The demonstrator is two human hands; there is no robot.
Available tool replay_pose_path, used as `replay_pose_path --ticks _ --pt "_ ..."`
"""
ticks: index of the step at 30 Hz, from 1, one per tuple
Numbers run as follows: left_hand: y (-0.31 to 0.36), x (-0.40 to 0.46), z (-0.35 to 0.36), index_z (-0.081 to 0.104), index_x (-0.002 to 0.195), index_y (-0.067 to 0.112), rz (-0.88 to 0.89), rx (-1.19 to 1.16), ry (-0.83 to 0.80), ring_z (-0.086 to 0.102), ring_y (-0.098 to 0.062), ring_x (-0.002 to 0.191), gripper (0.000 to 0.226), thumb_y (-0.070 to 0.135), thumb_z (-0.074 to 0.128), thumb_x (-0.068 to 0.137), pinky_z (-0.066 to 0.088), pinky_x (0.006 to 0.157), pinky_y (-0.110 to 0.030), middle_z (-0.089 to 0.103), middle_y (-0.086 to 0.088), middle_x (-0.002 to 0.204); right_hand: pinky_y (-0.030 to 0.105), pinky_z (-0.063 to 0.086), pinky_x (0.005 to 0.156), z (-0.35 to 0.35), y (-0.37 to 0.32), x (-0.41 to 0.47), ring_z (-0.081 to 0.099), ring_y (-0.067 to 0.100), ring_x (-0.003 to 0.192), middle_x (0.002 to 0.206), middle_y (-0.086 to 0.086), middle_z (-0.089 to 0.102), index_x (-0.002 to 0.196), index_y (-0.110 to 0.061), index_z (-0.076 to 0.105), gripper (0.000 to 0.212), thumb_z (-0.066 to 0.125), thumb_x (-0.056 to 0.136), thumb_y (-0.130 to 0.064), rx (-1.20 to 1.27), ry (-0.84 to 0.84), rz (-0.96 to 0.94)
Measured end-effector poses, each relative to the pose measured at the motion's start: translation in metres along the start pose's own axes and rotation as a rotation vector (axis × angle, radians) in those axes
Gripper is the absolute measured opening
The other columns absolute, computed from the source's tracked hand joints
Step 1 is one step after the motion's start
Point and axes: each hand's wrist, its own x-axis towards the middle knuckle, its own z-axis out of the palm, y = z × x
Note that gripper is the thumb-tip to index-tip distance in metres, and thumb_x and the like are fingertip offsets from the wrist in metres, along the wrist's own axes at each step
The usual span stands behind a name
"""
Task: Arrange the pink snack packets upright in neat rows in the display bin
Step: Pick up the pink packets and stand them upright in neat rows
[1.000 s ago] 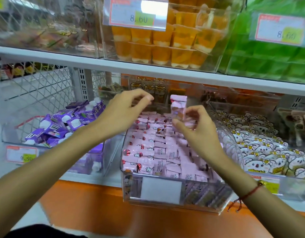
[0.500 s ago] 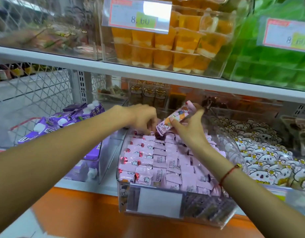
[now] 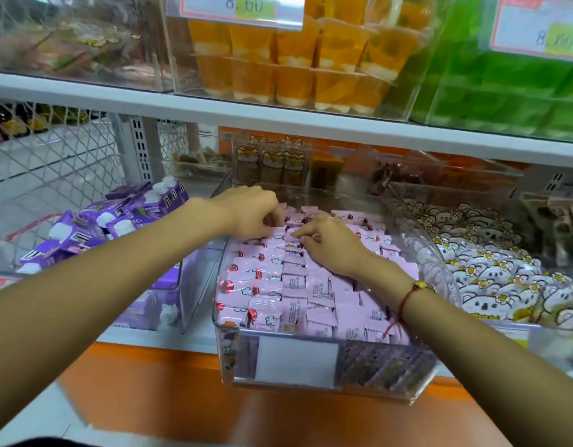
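— Head view first: where are the pink snack packets (image 3: 280, 287)?

— Packed into the clear display bin (image 3: 438, 269) on the lower shelf (image 3: 156, 338), standing in rows that run from its front wall to the back.

— And the hands?

— Both are down at the far end of those rows. The left hand (image 3: 249, 212) has its fingers curled down onto the packets at the back left; whether it pinches one, I cannot tell. The right hand (image 3: 330, 241) lies just beside it, fingers bent, with the fingertips (image 3: 296, 233) pressing on the tops of the packets in the middle rows. A clear pinch on any one packet does not show there either.

— Anything on the wrists?

— A red string bracelet (image 3: 407, 295) with a gold bead on the right one.

— What sits around the bin?

— Purple cartons (image 3: 95, 227) in a bin to the left, white koala-print packs (image 3: 491, 275) to the right. Above, orange jelly cups (image 3: 295, 62) behind a price tag (image 3: 243, 6), and green packs (image 3: 511, 88) beside them.
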Motion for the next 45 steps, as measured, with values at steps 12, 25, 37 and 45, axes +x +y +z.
replay_pose_path --ticks 12,25,37,45 --pt "0.024 -0.008 0.012 0.051 0.132 0.036 -0.012 0.119 -0.155 0.049 -0.026 0.123 0.039 0.029 0.032 0.099 0.039 0.084 -0.034 0.051 0.003 0.139 0.037 0.04 0.102 -0.018 0.01 -0.026 0.044 0.027 0.127 0.14 0.011 0.047 0.129 -0.02 0.054 0.035 0.046 0.095 -0.02 -0.05 0.105 0.12" --pt "0.041 0.022 0.007 0.064 0.116 0.026 -0.039 -0.221 -0.009 0.052 -0.01 0.091 0.024 0.028 0.052 0.095 0.037 0.074 -0.026 0.062 0.005 0.12 0.036 0.041 0.099 -0.015 0.018 -0.056 0.045 0.022 0.124 0.144 0.0 0.041 0.136 -0.037 0.045 0.046 0.034 0.095 -0.054 -0.129 -0.06 0.055" --pt "0.048 0.029 0.014 0.061 0.091 0.019 -0.169 -0.364 0.134 0.058 -0.019 0.085 0.006 0.019 0.056 0.093 0.042 0.066 -0.027 0.063 0.0 0.094 0.04 0.028 0.11 -0.01 0.02 -0.056 0.031 0.025 0.137 0.151 0.003 0.031 0.137 -0.042 0.038 0.047 0.022 0.095 -0.059 -0.177 -0.116 0.056" --pt "0.06 0.019 -0.007 0.055 0.106 0.013 -0.333 -0.817 0.45 0.049 -0.005 0.054 0.026 0.035 0.043 0.099 0.037 0.05 -0.018 0.058 -0.001 0.08 0.04 0.032 0.105 -0.016 0.018 -0.05 0.037 0.024 0.126 0.136 0.004 0.041 0.135 -0.039 0.042 0.043 0.026 0.097 -0.053 -0.174 -0.159 0.076"
